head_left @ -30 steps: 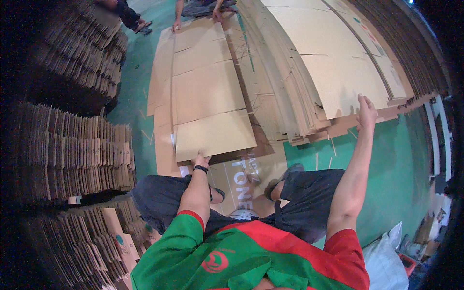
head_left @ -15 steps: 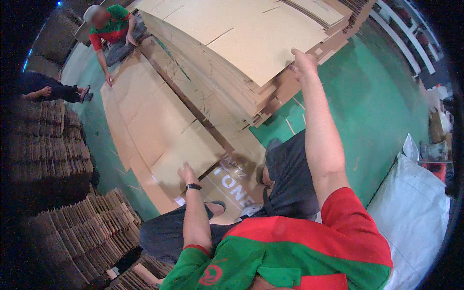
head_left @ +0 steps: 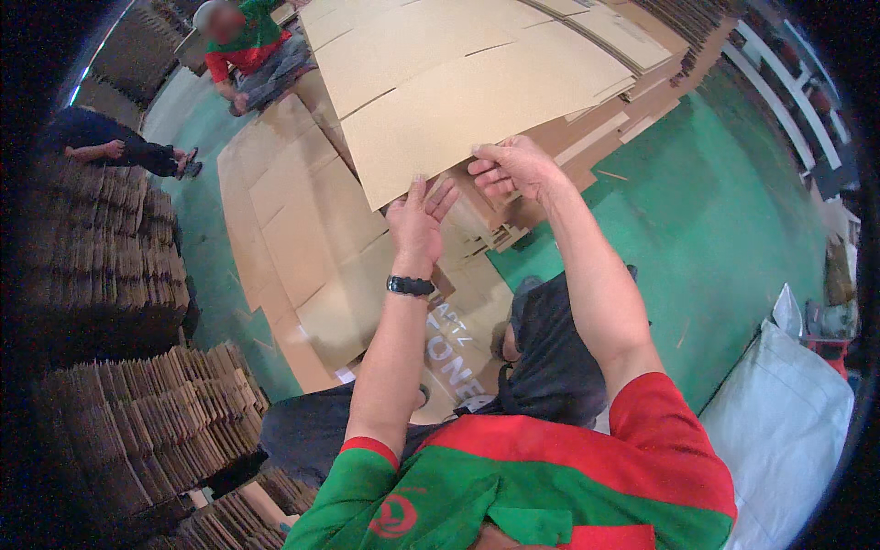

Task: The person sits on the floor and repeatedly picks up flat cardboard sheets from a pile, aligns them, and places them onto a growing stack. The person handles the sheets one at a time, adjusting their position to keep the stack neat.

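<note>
Your left hand (head_left: 417, 225) presses flat, fingers apart, against the near edge of the top sheet (head_left: 477, 101) on the cardboard stack (head_left: 587, 128). Your right hand (head_left: 513, 168) has fingers clamped on that same edge. Flat sheets (head_left: 302, 211) lie on the green floor (head_left: 715, 211) left. Far off, another person (head_left: 252, 50) sits. No containers seen.

One wide fisheye view from the wearer's head, looking steeply down and forward. The person's own shirt (head_left: 513, 495) fills six o'clock, close to the lens. Cardboard sheets (head_left: 477, 101) stretch toward twelve o'clock, farther off. Edges curve and darken at the rim. No second view.
</note>
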`<state>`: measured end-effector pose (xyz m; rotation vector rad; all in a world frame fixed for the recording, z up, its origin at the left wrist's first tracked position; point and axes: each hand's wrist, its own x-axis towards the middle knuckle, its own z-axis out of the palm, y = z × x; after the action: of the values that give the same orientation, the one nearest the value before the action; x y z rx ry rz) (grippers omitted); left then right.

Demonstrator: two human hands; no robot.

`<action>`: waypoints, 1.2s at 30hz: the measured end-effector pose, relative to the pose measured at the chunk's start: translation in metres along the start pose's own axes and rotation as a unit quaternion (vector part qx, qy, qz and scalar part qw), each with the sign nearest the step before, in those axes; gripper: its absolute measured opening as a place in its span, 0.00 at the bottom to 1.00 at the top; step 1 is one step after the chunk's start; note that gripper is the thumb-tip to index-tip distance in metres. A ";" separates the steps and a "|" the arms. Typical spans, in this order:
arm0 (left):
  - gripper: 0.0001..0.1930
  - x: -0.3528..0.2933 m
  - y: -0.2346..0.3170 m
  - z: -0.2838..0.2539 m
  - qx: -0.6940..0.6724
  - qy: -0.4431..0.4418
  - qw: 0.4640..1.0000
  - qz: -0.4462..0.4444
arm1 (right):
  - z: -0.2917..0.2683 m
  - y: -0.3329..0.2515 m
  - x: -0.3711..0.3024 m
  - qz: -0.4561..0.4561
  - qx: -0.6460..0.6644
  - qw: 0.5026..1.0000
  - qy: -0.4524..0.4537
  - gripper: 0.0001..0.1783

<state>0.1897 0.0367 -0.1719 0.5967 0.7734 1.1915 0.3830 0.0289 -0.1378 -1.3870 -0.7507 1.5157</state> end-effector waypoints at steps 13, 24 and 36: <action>0.05 -0.019 0.041 -0.130 -0.037 0.101 0.989 0.097 | -0.032 0.002 0.005 -0.100 0.150 0.972 0.147 0.30; 0.12 -0.039 0.052 -0.166 -0.123 0.152 0.974 0.112 | 0.039 0.019 -0.009 -0.092 -0.021 0.993 0.075 0.34; 0.16 -0.053 0.043 -0.262 -0.110 0.265 0.953 0.100 | -0.066 0.008 0.054 -0.215 -0.282 0.790 0.500 0.41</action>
<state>-0.0529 0.0005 -0.2877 0.1645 1.0273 1.6323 0.4482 0.0654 -0.1788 -1.9857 -0.7440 0.0491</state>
